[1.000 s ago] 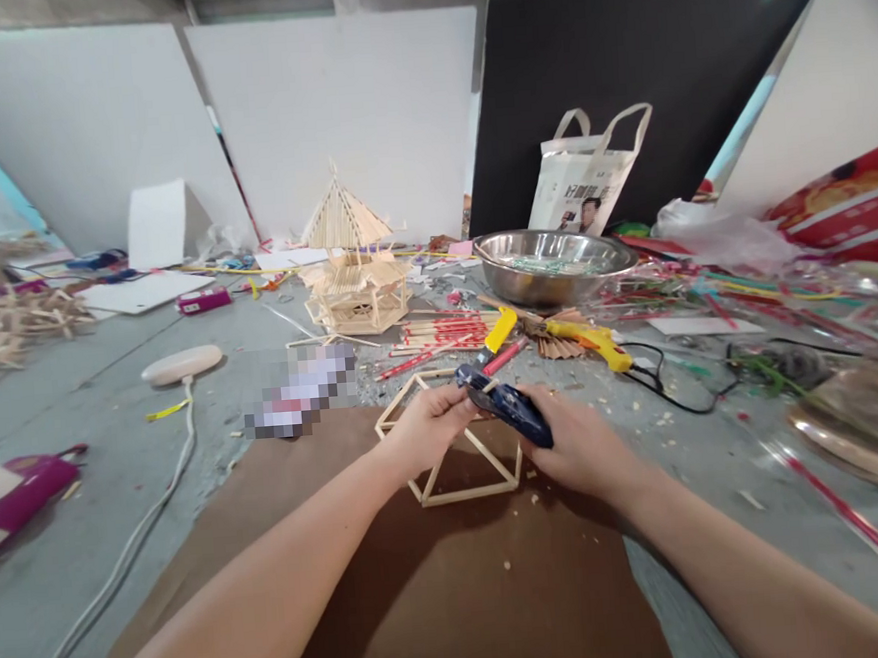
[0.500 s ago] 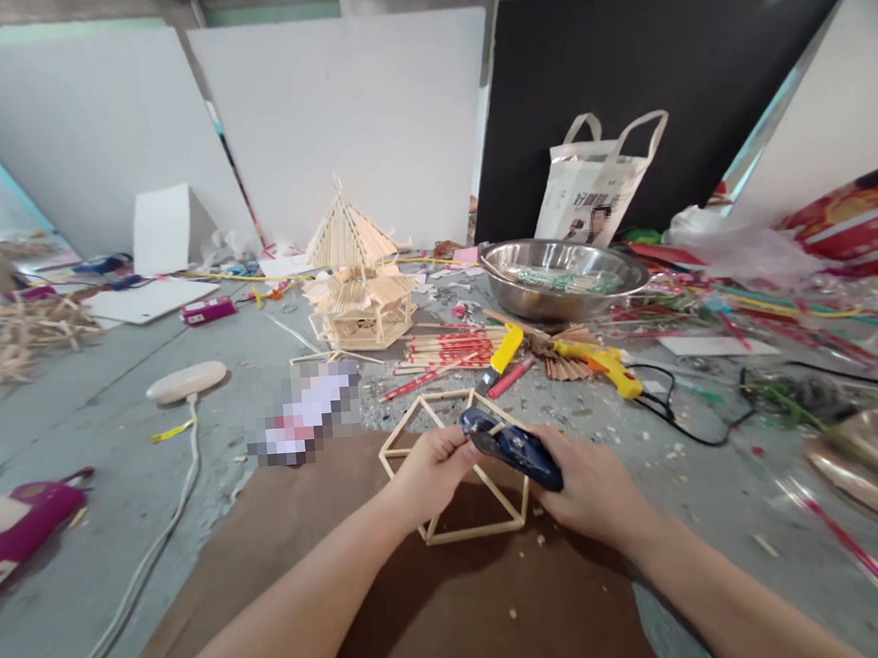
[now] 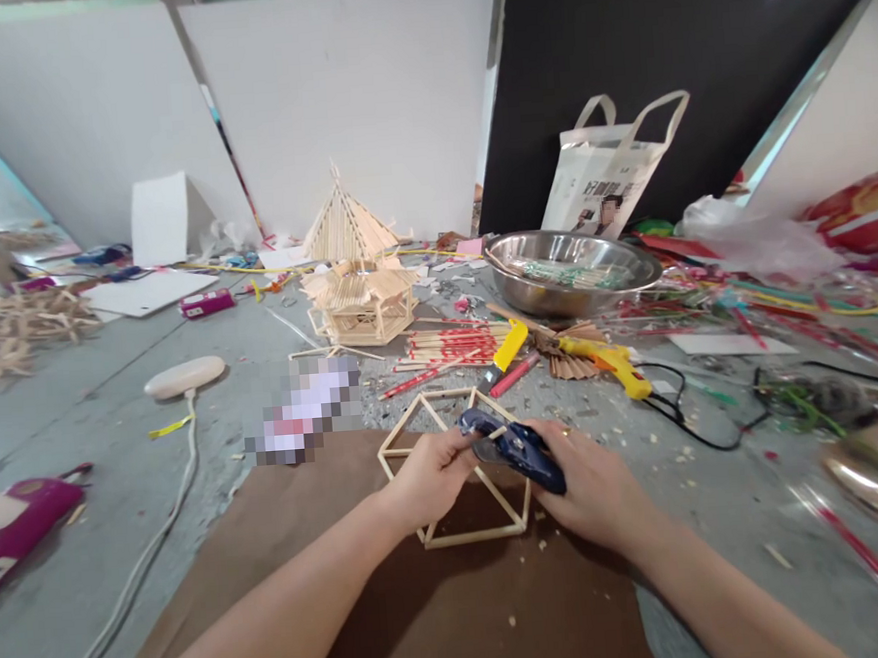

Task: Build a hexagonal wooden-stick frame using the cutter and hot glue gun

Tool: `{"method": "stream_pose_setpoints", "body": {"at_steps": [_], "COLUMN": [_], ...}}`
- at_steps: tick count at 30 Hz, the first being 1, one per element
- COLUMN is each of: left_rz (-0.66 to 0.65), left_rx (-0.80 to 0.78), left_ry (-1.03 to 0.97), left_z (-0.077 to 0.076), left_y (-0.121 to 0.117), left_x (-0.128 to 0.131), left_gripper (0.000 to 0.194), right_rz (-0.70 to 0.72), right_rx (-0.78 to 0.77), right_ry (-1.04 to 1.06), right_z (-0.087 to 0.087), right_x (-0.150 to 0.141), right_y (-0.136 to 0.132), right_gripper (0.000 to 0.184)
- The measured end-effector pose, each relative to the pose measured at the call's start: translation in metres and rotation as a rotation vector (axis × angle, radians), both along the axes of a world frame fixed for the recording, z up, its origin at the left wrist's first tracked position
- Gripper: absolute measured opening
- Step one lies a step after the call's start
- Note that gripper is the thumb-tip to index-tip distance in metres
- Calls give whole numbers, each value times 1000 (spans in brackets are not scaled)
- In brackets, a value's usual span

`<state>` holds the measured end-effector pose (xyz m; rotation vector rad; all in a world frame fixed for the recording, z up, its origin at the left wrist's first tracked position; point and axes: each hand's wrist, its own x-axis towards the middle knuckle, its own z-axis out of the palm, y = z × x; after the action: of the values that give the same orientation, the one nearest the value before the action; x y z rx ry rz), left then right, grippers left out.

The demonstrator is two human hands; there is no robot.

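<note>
Brown sheet, lower centre; I log a hexagonal stick frame over it, mid-picture. My right hand is clamped on a navy tool; my left hand is pinched together at its tip, contents hidden. Upper centre: stick pavilion.

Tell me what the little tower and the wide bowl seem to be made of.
The little tower looks like matte, bare wood: pale, thin sticks show side by side in its roof. The wide bowl looks like polished metal, perhaps steel: its silvery wall shines.
</note>
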<state>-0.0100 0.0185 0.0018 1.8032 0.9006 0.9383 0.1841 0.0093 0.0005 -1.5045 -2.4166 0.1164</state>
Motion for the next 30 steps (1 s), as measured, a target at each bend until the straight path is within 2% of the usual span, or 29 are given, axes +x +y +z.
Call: {"method": "stream_pose_setpoints", "body": {"at_steps": [5,8,11,15,16,18,21,25,30], "left_rz": [-163,-223,-177,124,189,235,155,-33,-186], "left_rx": [-372,-466,-352,17,75,132,125,12,-327], "left_ry": [-184,-240,-200,-29,22,92,81,-42,-182], "left_z": [-2,-4,-5,-10,-12,-15,-13,-4,-2], "left_y": [2,2,1,-6,-8,-9,-7,-1,4], "left_x": [-4,-6,-5,1,2,2,1,0,-4], "left_gripper": [35,37,35,23,21,20,22,28,35], "right_rz": [9,11,-11,-58,-71,-84,-51,9,32], "right_rx": [-27,-39,-47,-58,-54,-30,23,51,14], "right_ry": [-6,-14,-39,-49,-56,-67,-49,-2,-3], "right_z": [-3,-1,2,3,2,0,-3,-5,-4], "right_x": [3,2,-1,-5,-6,-6,-5,0,3], "right_y": [1,-2,-4,-5,-4,-3,-1,1,1], "right_gripper": [39,38,34,35,36,39,43,47,40]}}
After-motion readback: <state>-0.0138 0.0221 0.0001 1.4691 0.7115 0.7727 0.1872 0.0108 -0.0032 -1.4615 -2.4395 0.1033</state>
